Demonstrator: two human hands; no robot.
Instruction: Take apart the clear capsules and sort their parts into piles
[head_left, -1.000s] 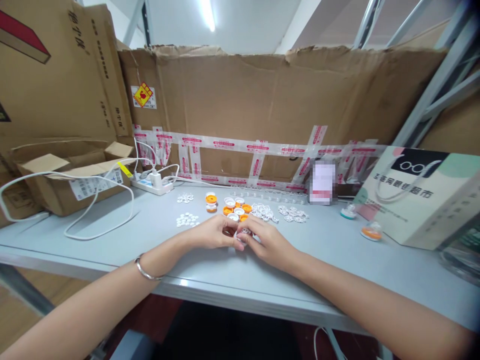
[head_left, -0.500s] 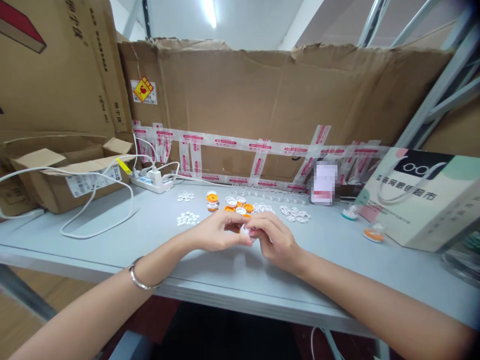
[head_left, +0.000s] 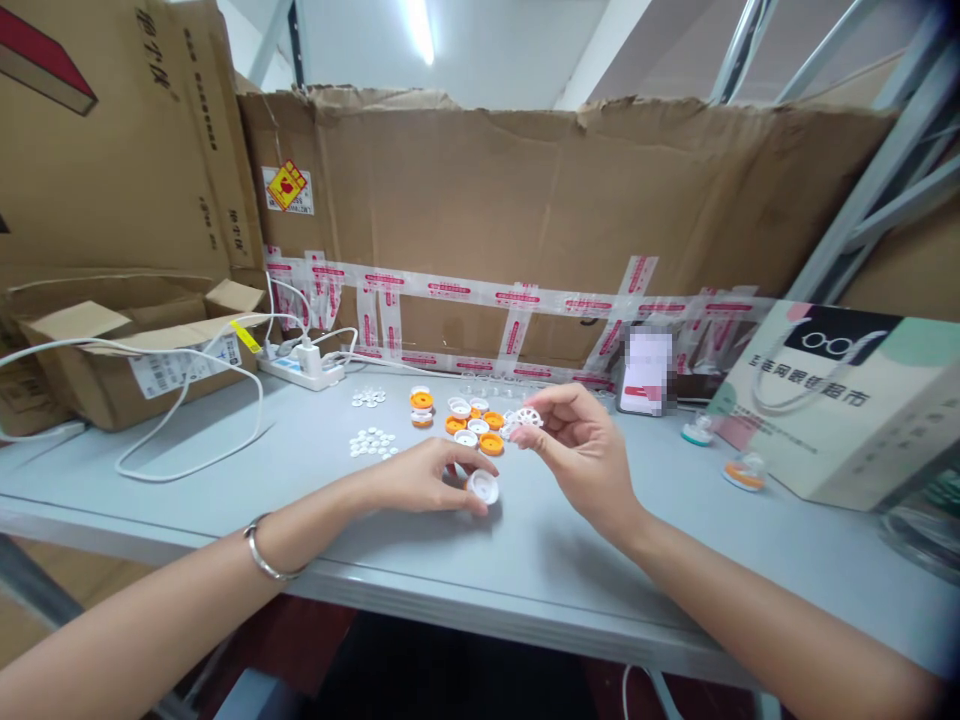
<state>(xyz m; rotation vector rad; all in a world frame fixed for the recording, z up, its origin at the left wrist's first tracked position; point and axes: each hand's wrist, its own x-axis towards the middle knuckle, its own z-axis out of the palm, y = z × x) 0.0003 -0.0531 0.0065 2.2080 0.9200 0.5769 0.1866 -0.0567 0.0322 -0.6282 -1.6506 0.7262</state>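
Observation:
Between the thumb and fingers of my left hand (head_left: 427, 475) is a round white plastic cap (head_left: 484, 487) with a bit of orange at its edge, tilted so its recessed face shows. My right hand (head_left: 589, 450) pinches a white openwork plastic wheel (head_left: 529, 418) by its edge, apart from the cap. Just beyond both hands lies a group of round orange caps (head_left: 491, 444) and white caps (head_left: 466, 439). Left of them stands a stack of orange and white caps (head_left: 421, 400). Small white discs (head_left: 373, 442) lie loose in two clusters farther left.
Clear plastic pieces (head_left: 487, 386) line the back. A phone (head_left: 646, 370) stands against the cardboard wall (head_left: 450, 200). Two finished-looking tops, one teal (head_left: 697, 430) and one orange (head_left: 745, 472), sit near a paper bag (head_left: 817, 400). A power strip (head_left: 304, 372) and white cables are at left.
My hands have moved apart. The right one has come up and right and now shows the white openwork wheel; the left has shifted slightly down with the cap, whose face is now visible.

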